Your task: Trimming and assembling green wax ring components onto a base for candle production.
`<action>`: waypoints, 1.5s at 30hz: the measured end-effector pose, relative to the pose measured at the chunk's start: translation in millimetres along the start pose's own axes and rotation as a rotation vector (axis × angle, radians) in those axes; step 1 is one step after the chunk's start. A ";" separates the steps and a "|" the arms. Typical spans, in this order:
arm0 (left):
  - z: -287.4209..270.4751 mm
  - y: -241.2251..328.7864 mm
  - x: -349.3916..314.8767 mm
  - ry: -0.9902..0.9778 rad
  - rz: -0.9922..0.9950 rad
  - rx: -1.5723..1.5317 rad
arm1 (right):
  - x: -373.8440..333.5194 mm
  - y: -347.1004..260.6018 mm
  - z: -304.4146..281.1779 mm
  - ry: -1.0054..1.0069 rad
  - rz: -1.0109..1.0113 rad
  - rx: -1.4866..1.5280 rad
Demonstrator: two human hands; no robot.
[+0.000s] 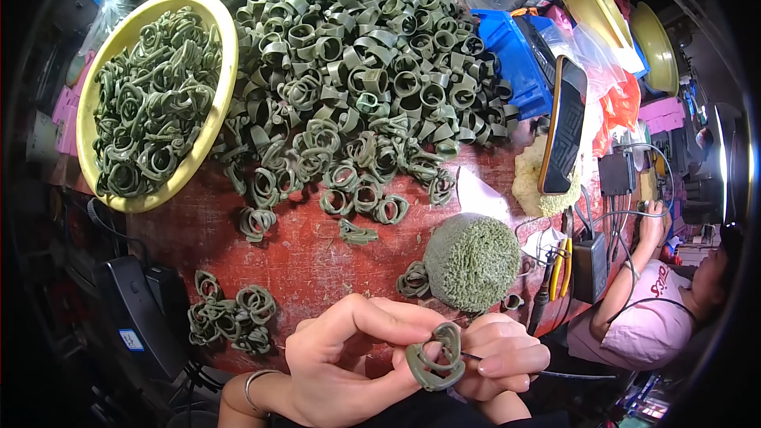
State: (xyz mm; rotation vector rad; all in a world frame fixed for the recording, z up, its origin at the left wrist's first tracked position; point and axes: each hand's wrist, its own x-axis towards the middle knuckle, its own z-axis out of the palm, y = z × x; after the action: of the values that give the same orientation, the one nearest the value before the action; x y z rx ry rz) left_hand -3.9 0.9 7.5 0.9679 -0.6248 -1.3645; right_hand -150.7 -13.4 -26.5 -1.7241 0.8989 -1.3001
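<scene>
Over the near edge of the table, the left hand (pixel 341 357) pinches a green openwork ring (pixel 436 379) between thumb and fingers; the right hand (pixel 503 357), its fingers curled closed, grips a thin dark tool (pixel 575 376) pointed at the ring; beyond lies the red tabletop (pixel 317 257) — scuffed, its paint worn pale in streaks — with a small ring cluster (pixel 230 315) at left and a round green rough-topped block (pixel 476 261) at right; farther back, a yellow basin (pixel 229 55) full of rings stands beside a broad green heap (pixel 380 55); a blue bin (pixel 503 51) sits right of that — and in the room at far right, a co-worker in a pink shirt (pixel 650 317) reaches an arm forward.
</scene>
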 end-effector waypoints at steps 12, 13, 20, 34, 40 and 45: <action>-5.2 -10.4 -4.9 -0.076 0.105 -0.056 | 6.4 -7.4 -14.7 -0.256 -0.094 -0.317; -4.5 -10.3 -3.9 -0.093 0.130 -0.059 | 6.5 -8.4 -23.1 -0.367 -0.113 -0.433; -0.5 -12.4 -1.7 -0.016 0.169 -0.174 | 14.5 -2.3 -5.3 -0.089 -0.174 -0.138; -4.6 -6.1 0.5 -0.125 0.136 0.035 | 19.8 -3.2 4.8 0.039 -0.040 0.007; 0.4 2.6 10.6 -0.146 0.058 0.253 | 32.1 -9.1 -11.4 -0.085 0.199 0.128; 1.1 -6.8 10.5 -0.181 0.044 0.237 | 38.8 -9.2 -6.4 -0.108 0.131 0.252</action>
State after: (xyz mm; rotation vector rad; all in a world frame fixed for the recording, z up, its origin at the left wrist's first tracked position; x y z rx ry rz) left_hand -6.9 -9.1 0.5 1.0186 -0.9568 -1.3692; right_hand -147.4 -44.6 -0.9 -1.4988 0.7395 -1.1686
